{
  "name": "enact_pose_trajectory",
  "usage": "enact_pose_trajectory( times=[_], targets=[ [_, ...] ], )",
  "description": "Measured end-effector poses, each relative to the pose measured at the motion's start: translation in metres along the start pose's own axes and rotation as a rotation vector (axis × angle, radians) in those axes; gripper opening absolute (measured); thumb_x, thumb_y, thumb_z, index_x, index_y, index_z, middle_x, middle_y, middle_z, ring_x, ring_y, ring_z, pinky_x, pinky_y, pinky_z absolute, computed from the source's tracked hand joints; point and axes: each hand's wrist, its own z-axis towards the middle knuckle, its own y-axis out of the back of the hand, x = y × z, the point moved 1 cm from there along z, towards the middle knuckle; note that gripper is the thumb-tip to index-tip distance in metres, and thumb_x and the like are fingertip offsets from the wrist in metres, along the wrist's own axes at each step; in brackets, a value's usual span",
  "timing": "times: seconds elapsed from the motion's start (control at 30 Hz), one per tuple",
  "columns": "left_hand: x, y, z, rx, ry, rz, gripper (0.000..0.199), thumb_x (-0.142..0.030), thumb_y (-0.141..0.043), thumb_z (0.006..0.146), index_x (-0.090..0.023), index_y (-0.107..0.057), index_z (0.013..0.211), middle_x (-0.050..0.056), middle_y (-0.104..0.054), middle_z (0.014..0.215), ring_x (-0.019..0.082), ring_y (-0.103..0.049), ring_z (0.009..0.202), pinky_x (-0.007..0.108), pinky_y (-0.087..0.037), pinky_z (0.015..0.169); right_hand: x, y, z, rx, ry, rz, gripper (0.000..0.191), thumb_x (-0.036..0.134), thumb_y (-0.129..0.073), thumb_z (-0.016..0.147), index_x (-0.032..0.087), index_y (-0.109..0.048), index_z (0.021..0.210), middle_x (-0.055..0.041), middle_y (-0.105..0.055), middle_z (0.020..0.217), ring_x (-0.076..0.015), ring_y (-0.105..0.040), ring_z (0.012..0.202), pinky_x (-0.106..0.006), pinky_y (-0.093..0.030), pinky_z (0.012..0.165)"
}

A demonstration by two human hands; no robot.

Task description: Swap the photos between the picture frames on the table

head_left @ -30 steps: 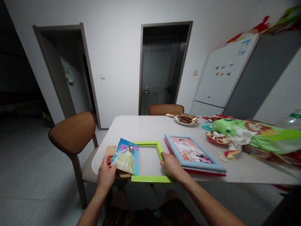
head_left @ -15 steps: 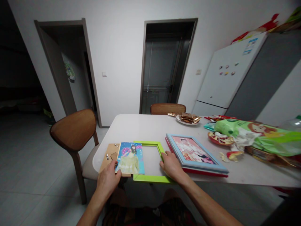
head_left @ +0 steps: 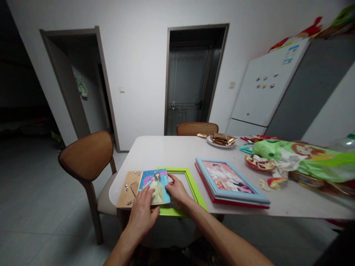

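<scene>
A colourful picture card (head_left: 161, 186) of a figure in a long pale-yellow dress on blue lies partly over a brown backing board (head_left: 123, 192) with small metal clips. Its right part overlaps the lime-green photo frame (head_left: 196, 188). My left hand (head_left: 143, 208) rests over the card's lower left, fingers stretched across it and the thumb apart by the near edge. At the card's right edge, my right hand (head_left: 178, 189) pinches it between thumb and curled fingers. The frame lies flat, its lower left side partly hidden by the card and hands.
A light-blue framed picture (head_left: 229, 178) lies on a red item at the right. Beyond it are pomegranate pieces (head_left: 259, 162), a green package (head_left: 280, 149) and a plate of wrapped snacks (head_left: 221, 140). A wooden chair (head_left: 88, 157) stands left of the white table (head_left: 163, 149).
My right hand has let go of the green frame's right side and moved left to the card's right edge. My left hand has shifted right from the card's left edge onto its face.
</scene>
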Motion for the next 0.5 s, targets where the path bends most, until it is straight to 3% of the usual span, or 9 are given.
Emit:
enact_pose_trajectory(
  times=[0.17, 0.27, 0.33, 0.4, 0.5],
  targets=[
    [-0.013, -0.002, 0.012, -0.154, -0.095, -0.146, 0.053, -0.004, -0.039, 0.066, -0.016, -0.044, 0.117, 0.01, -0.044, 0.126, 0.022, -0.035, 0.119, 0.043, -0.028, 0.1, 0.048, -0.001, -0.014, -0.006, 0.138, 0.279, 0.062, 0.013, -0.048, 0.06, 0.014, -0.037, 0.121, 0.0073, -0.047, 0.057, -0.0057, -0.041, 0.047, -0.016, -0.034, 0.046],
    [-0.019, 0.01, 0.021, -0.288, -0.057, -0.391, 0.043, -0.008, -0.034, 0.074, -0.017, -0.048, 0.114, 0.008, -0.051, 0.119, 0.018, -0.044, 0.113, 0.038, -0.032, 0.098, 0.066, 0.004, -0.025, 0.043, 0.19, 0.371, 0.058, 0.026, -0.05, 0.068, 0.016, -0.035, 0.123, 0.002, -0.053, 0.07, -0.0084, -0.05, 0.058, -0.02, -0.042, 0.055],
    [-0.024, 0.016, 0.025, -0.355, 0.073, -0.606, 0.033, -0.018, -0.038, 0.079, -0.017, -0.053, 0.109, 0.008, -0.058, 0.11, 0.019, -0.051, 0.104, 0.036, -0.037, 0.093, 0.062, 0.007, -0.028, 0.024, 0.141, 0.323, 0.054, 0.034, -0.049, 0.07, 0.016, -0.038, 0.12, -0.0036, -0.056, 0.084, -0.0116, -0.054, 0.07, -0.024, -0.044, 0.062],
    [-0.031, 0.015, 0.027, -0.41, 0.253, -0.863, 0.029, -0.029, -0.044, 0.078, -0.015, -0.057, 0.1, 0.008, -0.063, 0.099, 0.021, -0.057, 0.094, 0.035, -0.042, 0.086, 0.046, 0.011, -0.028, -0.033, -0.002, 0.257, 0.052, 0.036, -0.05, 0.07, 0.017, -0.042, 0.118, -0.0078, -0.056, 0.095, -0.0143, -0.056, 0.078, -0.025, -0.045, 0.064],
    [-0.041, 0.001, 0.026, -0.41, 0.454, -1.239, 0.034, -0.036, -0.051, 0.073, -0.012, -0.058, 0.095, 0.009, -0.066, 0.089, 0.022, -0.061, 0.085, 0.035, -0.046, 0.079, 0.02, 0.015, -0.025, -0.046, -0.206, 0.354, 0.046, 0.032, -0.046, 0.071, 0.018, -0.043, 0.114, -0.0087, -0.059, 0.093, -0.0152, -0.058, 0.075, -0.026, -0.046, 0.06]
  ],
)
